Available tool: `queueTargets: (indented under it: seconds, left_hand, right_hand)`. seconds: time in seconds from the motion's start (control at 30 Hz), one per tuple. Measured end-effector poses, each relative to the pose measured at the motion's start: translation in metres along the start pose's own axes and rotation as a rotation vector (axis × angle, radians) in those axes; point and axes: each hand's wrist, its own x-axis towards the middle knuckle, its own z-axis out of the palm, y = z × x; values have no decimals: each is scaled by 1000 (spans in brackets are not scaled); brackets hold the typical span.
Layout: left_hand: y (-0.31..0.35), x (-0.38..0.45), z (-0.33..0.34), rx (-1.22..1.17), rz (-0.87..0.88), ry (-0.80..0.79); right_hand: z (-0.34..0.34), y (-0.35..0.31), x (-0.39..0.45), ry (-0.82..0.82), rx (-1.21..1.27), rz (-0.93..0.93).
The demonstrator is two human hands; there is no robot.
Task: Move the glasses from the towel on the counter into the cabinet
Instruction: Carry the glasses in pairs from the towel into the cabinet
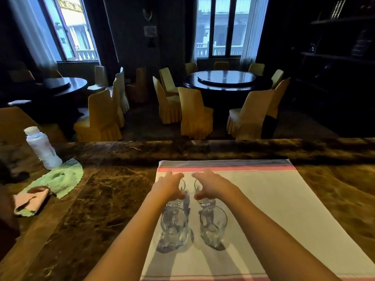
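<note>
A white towel point(274, 199) with pink stripes lies on the brown marble counter point(113, 189). Clear glasses stand on its left part in two rows. My left hand point(169, 187) wraps around the far left glass point(175, 202), thumb near me and fingers on the far side. In the same way my right hand point(212, 186) curls around the far right glass point(205, 202). Both glasses still rest on the towel. The near left glass point(174, 226) and the near right glass point(213, 224) stand untouched between my forearms. No cabinet is in view.
A white plastic bottle point(42, 148) stands at the left of the counter, with a green cloth point(60, 179) and a pink cloth point(30, 199) beside it. A raised marble ledge point(203, 149) runs along the far edge. Beyond it are round tables and covered chairs.
</note>
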Motion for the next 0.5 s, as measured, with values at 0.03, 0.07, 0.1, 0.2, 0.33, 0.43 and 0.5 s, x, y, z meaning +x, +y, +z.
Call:
queueTargets:
  seconds: [0.03, 0.07, 0.1, 0.2, 0.33, 0.43, 0.5]
  left_hand:
    - [-1, 3, 3, 1, -4, -8]
    - [-2, 5, 5, 4, -7, -6]
    - [-2, 7, 6, 9, -11, 2]
    - [-2, 11, 12, 23, -15, 24]
    - [-2, 14, 15, 19, -21, 70]
    - [-2, 13, 13, -3, -20, 102]
    - [-4, 12, 9, -12, -4, 128]
  right_hand:
    - [4, 2, 3, -11, -14, 4]
    - [7, 5, 6, -17, -28, 4]
    - [9, 6, 7, -22, -38, 4]
    - [13, 11, 12, -29, -32, 7]
    - [13, 11, 14, -7, -28, -2]
    - [7, 10, 13, -4, -29, -9]
    - [-2, 9, 11, 18, -42, -15]
